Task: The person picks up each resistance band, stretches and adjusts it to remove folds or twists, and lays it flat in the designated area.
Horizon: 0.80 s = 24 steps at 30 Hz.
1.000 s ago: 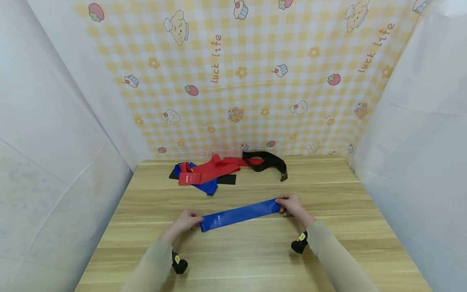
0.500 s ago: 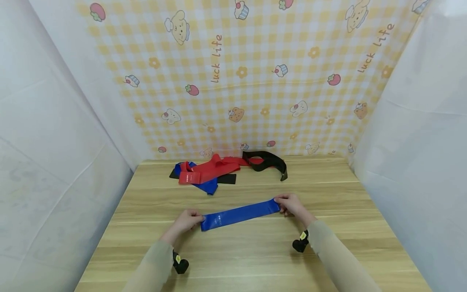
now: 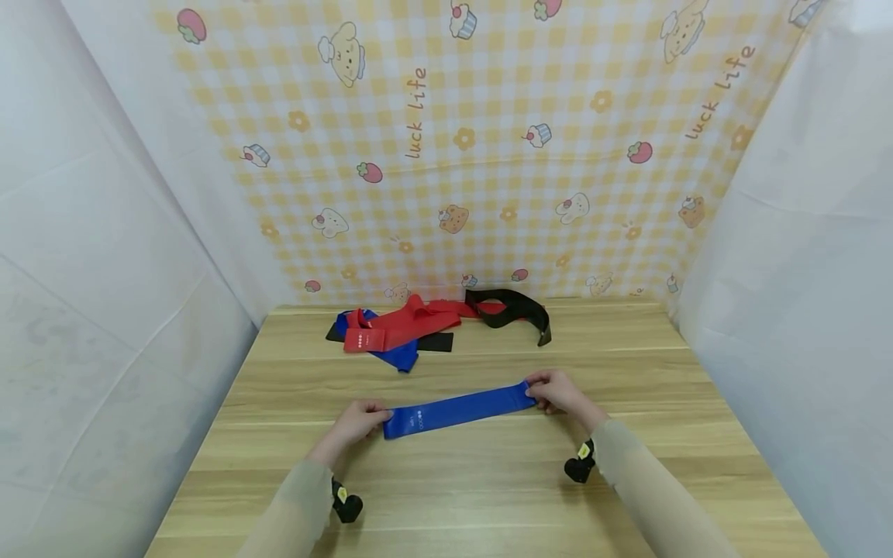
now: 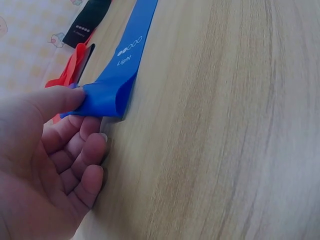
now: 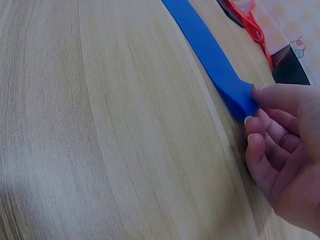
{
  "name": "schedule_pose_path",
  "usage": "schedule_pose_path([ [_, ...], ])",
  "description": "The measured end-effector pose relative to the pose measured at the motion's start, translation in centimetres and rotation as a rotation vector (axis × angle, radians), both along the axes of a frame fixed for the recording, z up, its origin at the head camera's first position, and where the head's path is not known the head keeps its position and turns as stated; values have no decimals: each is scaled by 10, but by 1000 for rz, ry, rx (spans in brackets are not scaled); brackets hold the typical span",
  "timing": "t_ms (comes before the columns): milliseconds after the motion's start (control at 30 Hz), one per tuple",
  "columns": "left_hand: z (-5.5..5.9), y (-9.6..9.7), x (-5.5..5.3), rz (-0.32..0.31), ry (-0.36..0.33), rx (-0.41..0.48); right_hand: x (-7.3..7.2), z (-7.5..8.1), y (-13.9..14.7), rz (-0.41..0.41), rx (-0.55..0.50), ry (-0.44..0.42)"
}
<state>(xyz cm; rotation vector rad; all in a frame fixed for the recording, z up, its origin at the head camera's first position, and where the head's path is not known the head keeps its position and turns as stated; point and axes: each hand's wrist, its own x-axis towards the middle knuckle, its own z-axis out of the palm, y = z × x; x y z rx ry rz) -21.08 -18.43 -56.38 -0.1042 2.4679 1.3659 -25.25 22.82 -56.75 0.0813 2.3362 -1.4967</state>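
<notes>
A blue resistance band (image 3: 456, 411), printed "Light" near its left end, stretches flat and slightly slanted between both hands over the table. The left hand (image 3: 359, 421) pinches its left end between thumb and fingers; in the left wrist view the band (image 4: 112, 85) folds into a loop under the thumb of the left hand (image 4: 55, 145). At the other end, the right hand (image 3: 558, 391) pinches the band's upper corner. The right wrist view shows the thumb of the right hand (image 5: 287, 145) on top of the band (image 5: 215, 60), with fingers curled beneath.
Behind lies a pile of bands: a red band (image 3: 401, 325), a blue band (image 3: 401, 358) beneath it and a black strip (image 3: 436, 342). A twisted black band (image 3: 516, 306) lies to its right. A patterned cloth (image 3: 460, 155) hangs behind the wooden table (image 3: 460, 496).
Both hands keep their pinch on the blue resistance band's ends and barely move. The head view shifts very slightly, moving the scene a little to the right.
</notes>
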Motion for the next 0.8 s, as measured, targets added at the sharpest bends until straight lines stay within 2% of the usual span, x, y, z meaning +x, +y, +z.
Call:
schedule_pose_path([
  [200,0,-1,0,12,4,15,-1,0,0,9,17,32],
  [633,1,-3,1,47,5,25,-2,4,-2,-39,24,-3],
  [800,1,-5,4,49,14,41,-2,6,-5,-21,31,-4],
])
